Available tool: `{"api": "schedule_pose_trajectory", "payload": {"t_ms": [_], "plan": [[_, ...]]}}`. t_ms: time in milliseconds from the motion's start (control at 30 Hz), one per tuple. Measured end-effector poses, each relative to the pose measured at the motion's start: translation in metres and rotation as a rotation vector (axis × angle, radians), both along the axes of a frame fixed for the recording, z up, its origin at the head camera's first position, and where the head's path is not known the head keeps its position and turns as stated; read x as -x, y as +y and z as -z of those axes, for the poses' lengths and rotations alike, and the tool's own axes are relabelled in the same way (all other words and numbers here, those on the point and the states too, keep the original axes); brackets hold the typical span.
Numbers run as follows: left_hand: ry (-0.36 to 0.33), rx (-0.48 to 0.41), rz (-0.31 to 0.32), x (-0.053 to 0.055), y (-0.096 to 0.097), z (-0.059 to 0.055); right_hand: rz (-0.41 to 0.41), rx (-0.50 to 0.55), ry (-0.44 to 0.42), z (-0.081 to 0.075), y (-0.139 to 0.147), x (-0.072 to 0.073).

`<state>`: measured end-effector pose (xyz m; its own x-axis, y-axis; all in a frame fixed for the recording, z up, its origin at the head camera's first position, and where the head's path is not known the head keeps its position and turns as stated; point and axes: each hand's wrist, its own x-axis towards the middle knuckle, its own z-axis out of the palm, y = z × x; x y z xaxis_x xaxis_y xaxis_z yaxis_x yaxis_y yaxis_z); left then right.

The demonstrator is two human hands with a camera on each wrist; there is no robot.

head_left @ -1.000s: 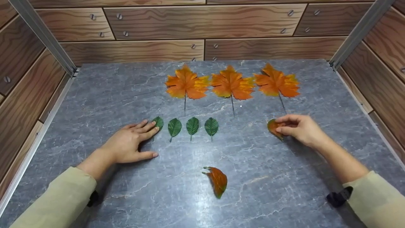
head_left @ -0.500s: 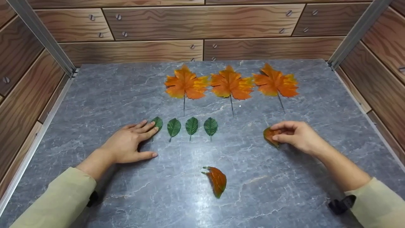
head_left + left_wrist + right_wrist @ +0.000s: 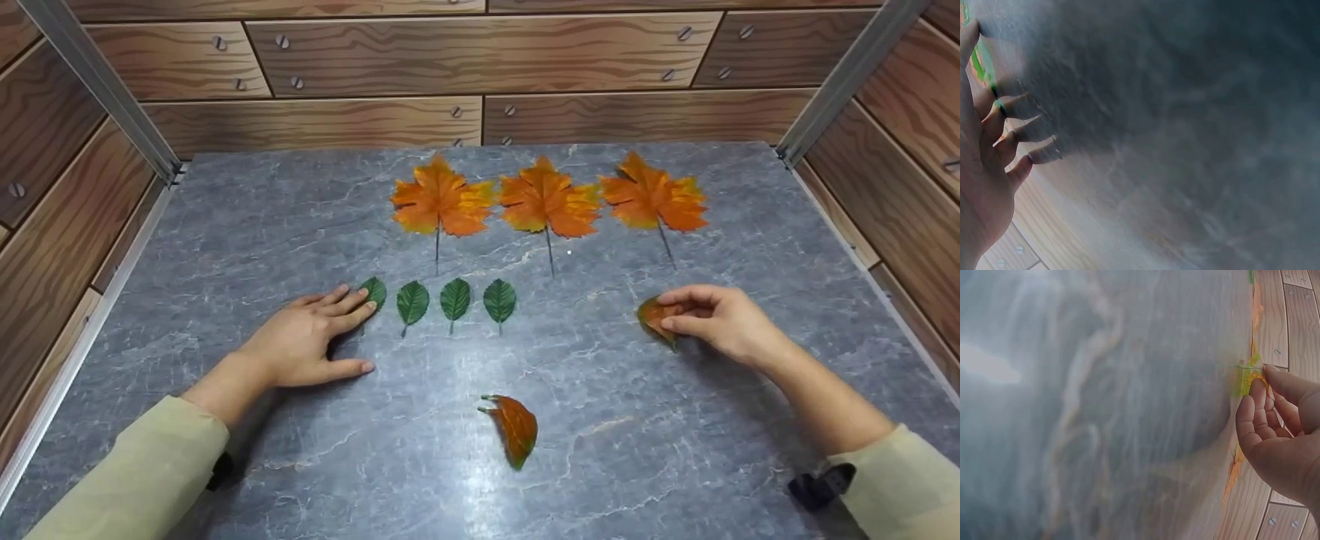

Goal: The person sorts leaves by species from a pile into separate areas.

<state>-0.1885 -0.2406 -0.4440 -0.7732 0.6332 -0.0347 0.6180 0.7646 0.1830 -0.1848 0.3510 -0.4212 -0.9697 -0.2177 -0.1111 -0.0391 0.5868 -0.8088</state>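
Note:
In the head view my left hand (image 3: 300, 341) lies palm down with fingers spread. Its fingertips rest on the leftmost green leaf (image 3: 375, 292), partly covering it. Farther right, my right hand (image 3: 724, 319) pinches an orange-brown leaf (image 3: 654, 319) between thumb and fingers, just above or at the tabletop; I cannot tell which. The right wrist view shows that leaf (image 3: 1249, 376) at the fingertips. More green leaves, a left one (image 3: 412, 304), a middle one (image 3: 455, 300) and a right one (image 3: 499, 301), continue the row.
Three orange maple leaves, left (image 3: 441, 199), middle (image 3: 547, 199) and right (image 3: 652, 195), line the far side, stems toward me. Nearer lies a curved orange-brown leaf pile (image 3: 517, 431) with two stems showing. Wood-patterned walls (image 3: 480, 52) enclose the grey marbled table (image 3: 300, 480).
My right hand, holding the orange-brown leaf, has come a little nearer to me, shifting left and then back right. The left hand and the other leaves keep their places.

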Motion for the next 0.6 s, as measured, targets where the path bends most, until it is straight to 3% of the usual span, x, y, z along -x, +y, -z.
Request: {"api": "schedule_pose_trajectory", "payload": {"t_ms": [167, 267, 400, 500, 600], "plan": [[-0.002, 0.001, 0.0, 0.001, 0.0, 0.001, -0.007, 0.005, 0.018, -0.001, 0.003, 0.0], [-0.01, -0.005, -0.001, 0.0, 0.001, 0.001, -0.013, -0.047, 0.079, -0.006, 0.003, -0.004], [-0.02, -0.014, -0.003, 0.0, 0.001, 0.0, -0.07, -0.226, 0.293, -0.015, 0.003, -0.012], [-0.019, -0.012, -0.003, 0.0, 0.0, 0.0, -0.178, -0.363, 0.465, -0.018, 0.003, -0.018], [-0.014, -0.007, -0.003, 0.001, 0.0, 0.0, -0.306, -0.442, 0.556, -0.016, 0.004, -0.024]]}}
